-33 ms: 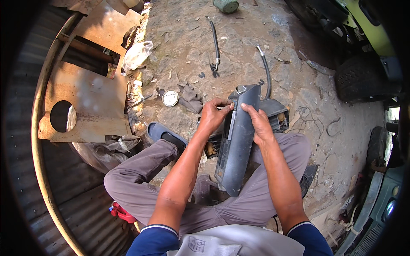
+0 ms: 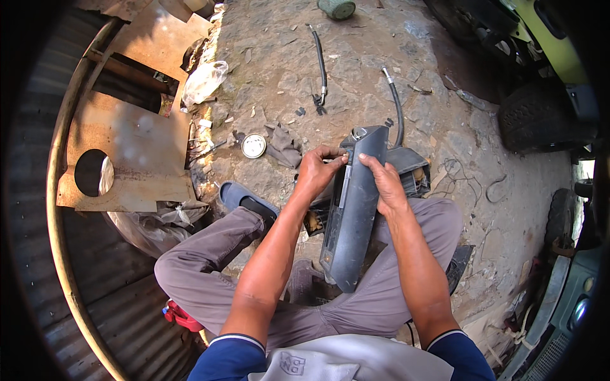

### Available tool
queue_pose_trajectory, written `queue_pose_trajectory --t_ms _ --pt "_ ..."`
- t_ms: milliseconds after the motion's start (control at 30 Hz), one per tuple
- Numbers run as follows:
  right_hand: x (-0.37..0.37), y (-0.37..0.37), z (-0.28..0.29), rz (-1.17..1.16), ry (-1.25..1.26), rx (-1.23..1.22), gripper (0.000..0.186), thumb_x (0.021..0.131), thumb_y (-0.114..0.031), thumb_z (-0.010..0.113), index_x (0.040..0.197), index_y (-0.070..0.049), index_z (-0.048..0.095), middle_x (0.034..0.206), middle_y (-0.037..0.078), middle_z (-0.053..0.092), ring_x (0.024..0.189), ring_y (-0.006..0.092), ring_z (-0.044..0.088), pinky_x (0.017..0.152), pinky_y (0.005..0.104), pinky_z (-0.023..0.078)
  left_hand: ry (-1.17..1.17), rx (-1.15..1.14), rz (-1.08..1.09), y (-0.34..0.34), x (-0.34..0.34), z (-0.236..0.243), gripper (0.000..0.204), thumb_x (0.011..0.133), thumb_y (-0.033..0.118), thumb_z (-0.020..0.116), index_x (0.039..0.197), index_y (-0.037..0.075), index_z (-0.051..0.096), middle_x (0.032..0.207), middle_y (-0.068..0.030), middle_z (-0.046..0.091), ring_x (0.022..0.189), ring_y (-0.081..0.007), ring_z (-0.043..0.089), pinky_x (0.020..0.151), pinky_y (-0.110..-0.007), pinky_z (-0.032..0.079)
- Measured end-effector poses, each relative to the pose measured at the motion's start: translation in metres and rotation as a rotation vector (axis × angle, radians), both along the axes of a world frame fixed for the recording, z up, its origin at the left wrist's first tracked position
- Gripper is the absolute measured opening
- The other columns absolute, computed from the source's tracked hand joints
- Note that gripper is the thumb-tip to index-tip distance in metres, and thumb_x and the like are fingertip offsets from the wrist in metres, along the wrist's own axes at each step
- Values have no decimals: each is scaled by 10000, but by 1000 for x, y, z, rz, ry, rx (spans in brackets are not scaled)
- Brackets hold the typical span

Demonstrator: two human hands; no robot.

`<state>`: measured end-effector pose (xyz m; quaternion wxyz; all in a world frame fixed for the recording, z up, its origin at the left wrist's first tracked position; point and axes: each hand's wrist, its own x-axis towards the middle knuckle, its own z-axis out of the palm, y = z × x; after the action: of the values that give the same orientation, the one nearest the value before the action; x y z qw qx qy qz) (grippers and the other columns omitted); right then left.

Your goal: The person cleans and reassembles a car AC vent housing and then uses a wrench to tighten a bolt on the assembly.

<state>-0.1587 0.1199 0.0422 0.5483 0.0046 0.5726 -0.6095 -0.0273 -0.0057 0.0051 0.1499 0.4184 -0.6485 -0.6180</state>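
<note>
A long dark grey plastic housing (image 2: pixel 359 216) stands tilted between my legs, its far end raised. My left hand (image 2: pixel 316 171) pinches at its left edge near the far end; whether a small part lies between the fingertips is hidden. On the right side, my right hand (image 2: pixel 386 184) grips the housing, thumb on the top face and fingers out of sight behind it. A pale strip (image 2: pixel 344 187) runs along the left face. Beneath and behind sits another black plastic casing (image 2: pixel 416 170), partly covered by the housing and my hands.
Two black hoses with metal ends, one left (image 2: pixel 321 60) and one right (image 2: pixel 396 101), lie on the stone ground. A round tin (image 2: pixel 253 146) and a grey rag (image 2: pixel 284 147) are at left, near rusty sheet metal (image 2: pixel 136 143). A tyre (image 2: pixel 540 117) stands at right.
</note>
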Motion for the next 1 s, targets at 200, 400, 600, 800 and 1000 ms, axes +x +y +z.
queue_pose_trajectory --t_ms 200,400,600,800,1000 --pt "3 -3 0 -42 5 56 461 849 -320 806 1094 34 642 929 100 694 771 180 700 681 352 608 -28 10 32 1 1 11 259 874 219 818 1009 0 790 916 -86 769 833 -126 667 770 -298 520" --pt "2 -4 3 -29 6 15 449 855 -311 799 1091 37 642 922 100 695 752 179 699 671 349 610 -98 30 133 9 -7 19 293 865 273 826 949 -6 799 816 -87 751 761 -127 645 731 -316 510" --pt "1 -3 6 -4 -1 11 417 863 -312 786 1074 23 656 903 96 695 736 178 696 659 344 606 -84 -49 99 6 -7 8 271 841 238 833 941 -12 797 888 -122 762 796 -160 679 747 -331 524" --pt "2 -3 5 -16 13 20 385 871 -322 775 1052 2 673 879 81 692 712 174 689 647 345 599 15 -35 65 3 -4 -2 244 851 211 824 953 -8 792 907 -101 761 822 -146 670 771 -316 517" --pt "4 -4 9 -49 29 45 368 871 -322 776 1035 -8 677 863 67 689 703 164 682 638 335 588 -48 -41 63 5 -5 1 311 854 277 822 958 -13 782 893 -128 753 791 -177 677 748 -328 525"
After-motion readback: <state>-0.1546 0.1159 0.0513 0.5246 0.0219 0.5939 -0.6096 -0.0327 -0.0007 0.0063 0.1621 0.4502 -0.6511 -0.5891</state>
